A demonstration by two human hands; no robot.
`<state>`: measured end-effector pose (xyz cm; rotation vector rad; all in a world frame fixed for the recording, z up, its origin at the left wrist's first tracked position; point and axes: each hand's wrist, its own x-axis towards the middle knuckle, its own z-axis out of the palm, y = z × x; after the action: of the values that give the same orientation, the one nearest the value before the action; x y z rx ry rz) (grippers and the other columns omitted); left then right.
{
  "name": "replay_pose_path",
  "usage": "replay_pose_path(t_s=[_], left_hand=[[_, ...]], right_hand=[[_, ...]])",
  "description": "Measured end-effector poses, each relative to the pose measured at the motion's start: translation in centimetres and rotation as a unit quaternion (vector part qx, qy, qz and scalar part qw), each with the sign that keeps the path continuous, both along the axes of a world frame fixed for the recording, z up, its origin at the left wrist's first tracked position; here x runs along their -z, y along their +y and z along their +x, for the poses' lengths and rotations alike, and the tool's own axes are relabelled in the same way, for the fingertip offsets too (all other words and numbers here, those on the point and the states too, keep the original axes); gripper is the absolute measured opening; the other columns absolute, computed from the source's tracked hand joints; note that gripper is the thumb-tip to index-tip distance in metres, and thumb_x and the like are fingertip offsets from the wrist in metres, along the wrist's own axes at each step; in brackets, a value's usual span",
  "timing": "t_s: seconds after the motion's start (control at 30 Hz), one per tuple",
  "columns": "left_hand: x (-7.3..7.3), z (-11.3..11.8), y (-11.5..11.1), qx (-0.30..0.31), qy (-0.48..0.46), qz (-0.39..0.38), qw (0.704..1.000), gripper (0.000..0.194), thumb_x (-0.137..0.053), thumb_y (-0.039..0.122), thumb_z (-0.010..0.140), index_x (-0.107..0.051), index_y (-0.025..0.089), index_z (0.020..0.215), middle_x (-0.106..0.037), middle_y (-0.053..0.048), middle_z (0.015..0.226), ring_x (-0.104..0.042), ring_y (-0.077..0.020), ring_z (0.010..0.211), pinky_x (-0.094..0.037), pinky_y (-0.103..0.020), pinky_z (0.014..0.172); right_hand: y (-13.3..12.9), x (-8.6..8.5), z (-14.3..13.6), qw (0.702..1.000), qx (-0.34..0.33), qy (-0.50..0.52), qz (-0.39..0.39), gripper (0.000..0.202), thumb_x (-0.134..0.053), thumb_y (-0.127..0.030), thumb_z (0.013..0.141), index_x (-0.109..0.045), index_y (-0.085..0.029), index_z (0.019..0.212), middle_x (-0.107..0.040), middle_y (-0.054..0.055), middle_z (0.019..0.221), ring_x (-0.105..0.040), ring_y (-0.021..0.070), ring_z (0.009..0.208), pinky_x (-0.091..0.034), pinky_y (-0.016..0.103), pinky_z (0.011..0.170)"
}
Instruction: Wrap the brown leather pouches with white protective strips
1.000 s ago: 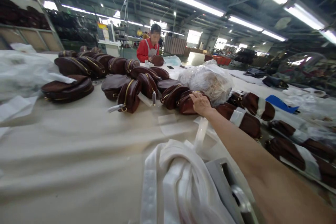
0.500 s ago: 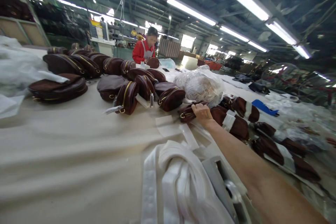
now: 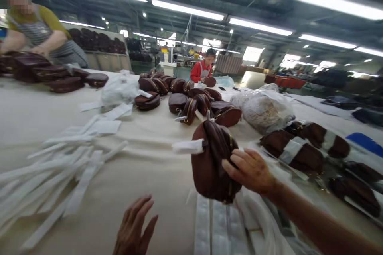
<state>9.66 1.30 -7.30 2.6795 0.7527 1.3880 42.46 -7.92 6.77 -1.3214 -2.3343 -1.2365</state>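
Observation:
A dark brown bag [image 3: 209,163] is gripped by my right hand [image 3: 251,169] at its right side, raised over the table in the middle. A white wrapped piece [image 3: 188,146] sticks out from the bag's left edge. Lower left of the bag, my left hand [image 3: 136,225] is over the table, fingers apart and holding nothing. Beneath the bag lie white strips [image 3: 212,227]. Behind it, more brown bags [image 3: 226,114] with gold zips stand in a cluster.
Loose white strips [image 3: 68,171] spread over the left of the table [image 3: 149,183]. A plastic-wrapped bundle [image 3: 263,107] and bags with white bands [image 3: 293,151] lie at right. One person in red [image 3: 199,71] is behind; another in a striped apron [image 3: 44,34] handles bags at far left.
My right hand has lifted a brown bag and brought it nearer. My left hand has come into view. The view has turned left, showing the person in the striped apron.

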Motion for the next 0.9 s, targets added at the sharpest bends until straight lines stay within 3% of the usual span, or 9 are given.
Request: replay_pose_path(t_s=[0.1, 0.17, 0.23, 0.33, 0.43, 0.53, 0.7, 0.8, 0.9], left_hand=[[-6.3, -1.7, -0.2, -0.021, -0.046, 0.009, 0.999, 0.04, -0.053, 0.009, 0.085, -0.047, 0.015, 0.123, -0.056, -0.014, 0.119, -0.05, -0.0253, 0.117, -0.045, -0.041, 0.097], [-9.4, -2.8, 0.0, 0.069, 0.036, -0.026, 0.997, 0.037, -0.051, 0.016, 0.088, -0.045, 0.016, 0.125, -0.053, -0.015, 0.123, -0.046, -0.0254, 0.122, -0.043, -0.042, 0.099], [-10.5, -3.9, 0.2, 0.174, 0.138, -0.065, 0.973, 0.033, -0.045, 0.026, 0.092, -0.046, 0.017, 0.124, -0.054, -0.013, 0.124, -0.044, -0.0242, 0.123, -0.04, -0.042, 0.102], [-9.4, -5.2, 0.2, 0.232, 0.181, -0.086, 0.952, 0.038, -0.033, 0.036, 0.096, -0.048, 0.016, 0.124, -0.052, -0.014, 0.124, -0.046, -0.0236, 0.12, -0.041, -0.041, 0.101], [-7.2, -5.6, -0.4, 0.178, 0.149, -0.046, 0.972, 0.043, -0.03, 0.041, 0.097, -0.048, 0.014, 0.125, -0.052, -0.015, 0.119, -0.05, -0.0243, 0.109, -0.045, -0.041, 0.092], [-5.8, -5.3, -1.4, 0.108, 0.118, 0.01, 0.987, 0.04, -0.039, 0.038, 0.095, -0.049, 0.011, 0.124, -0.054, -0.014, 0.11, -0.052, -0.024, 0.101, -0.047, -0.038, 0.085], [-5.9, -4.8, -2.6, 0.102, 0.112, 0.063, 0.986, 0.034, -0.052, 0.02, 0.09, -0.049, 0.014, 0.124, -0.056, -0.011, 0.109, -0.053, -0.0214, 0.1, -0.044, -0.036, 0.087], [-6.3, -4.4, -2.9, 0.1, 0.128, 0.056, 0.985, 0.034, -0.05, 0.014, 0.089, -0.049, 0.009, 0.122, -0.056, -0.013, 0.112, -0.051, -0.0232, 0.105, -0.042, -0.039, 0.092], [-6.7, -3.8, -3.0, 0.096, 0.163, 0.028, 0.982, 0.024, -0.046, 0.017, 0.091, -0.052, 0.01, 0.114, -0.058, -0.011, 0.104, -0.052, -0.0214, 0.094, -0.043, -0.037, 0.084]], right_hand=[[-0.6, 2.6, -7.6, 0.989, -0.139, 0.039, -0.025, 0.025, -0.043, -0.012, 0.09, -0.064, -0.024, 0.092, -0.063, 0.0, 0.081, -0.058, 0.0151, 0.093, -0.041, 0.031, 0.081], [-1.0, 4.2, -12.0, 0.965, -0.246, 0.064, -0.064, 0.026, -0.043, -0.013, 0.089, -0.066, -0.025, 0.09, -0.062, -0.001, 0.081, -0.058, 0.014, 0.091, -0.044, 0.03, 0.079], [-1.4, 5.3, -14.8, 0.937, -0.323, 0.076, -0.106, 0.028, -0.042, -0.015, 0.089, -0.067, -0.025, 0.091, -0.062, -0.002, 0.083, -0.059, 0.0136, 0.089, -0.048, 0.029, 0.075], [-1.7, 5.5, -15.7, 0.92, -0.348, 0.068, -0.169, 0.03, -0.04, -0.016, 0.091, -0.068, -0.025, 0.099, -0.064, -0.001, 0.085, -0.061, 0.0145, 0.092, -0.052, 0.029, 0.077], [-2.0, 4.7, -13.7, 0.929, -0.309, 0.051, -0.197, 0.032, -0.042, -0.014, 0.092, -0.064, -0.03, 0.108, -0.067, -0.002, 0.094, -0.061, 0.0139, 0.101, -0.051, 0.031, 0.091], [-3.1, 4.0, -12.1, 0.944, -0.237, 0.074, -0.217, 0.034, -0.04, -0.012, 0.092, -0.061, -0.026, 0.115, -0.067, 0.002, 0.109, -0.057, 0.0174, 0.112, -0.05, 0.035, 0.095], [-4.6, 5.3, -14.9, 0.93, -0.088, 0.296, -0.201, 0.043, -0.042, -0.013, 0.09, -0.045, -0.018, 0.133, -0.065, 0.012, 0.112, -0.058, 0.023, 0.111, -0.053, 0.039, 0.088], [-4.1, 6.6, -17.2, 0.933, -0.039, 0.326, -0.147, 0.042, -0.049, -0.021, 0.09, -0.046, -0.016, 0.131, -0.063, 0.015, 0.109, -0.058, 0.0266, 0.105, -0.051, 0.044, 0.086], [-2.9, 7.4, -18.2, 0.934, -0.022, 0.334, -0.122, 0.027, -0.05, -0.022, 0.09, -0.054, -0.016, 0.117, -0.063, 0.012, 0.1, -0.058, 0.0246, 0.094, -0.049, 0.042, 0.081]])
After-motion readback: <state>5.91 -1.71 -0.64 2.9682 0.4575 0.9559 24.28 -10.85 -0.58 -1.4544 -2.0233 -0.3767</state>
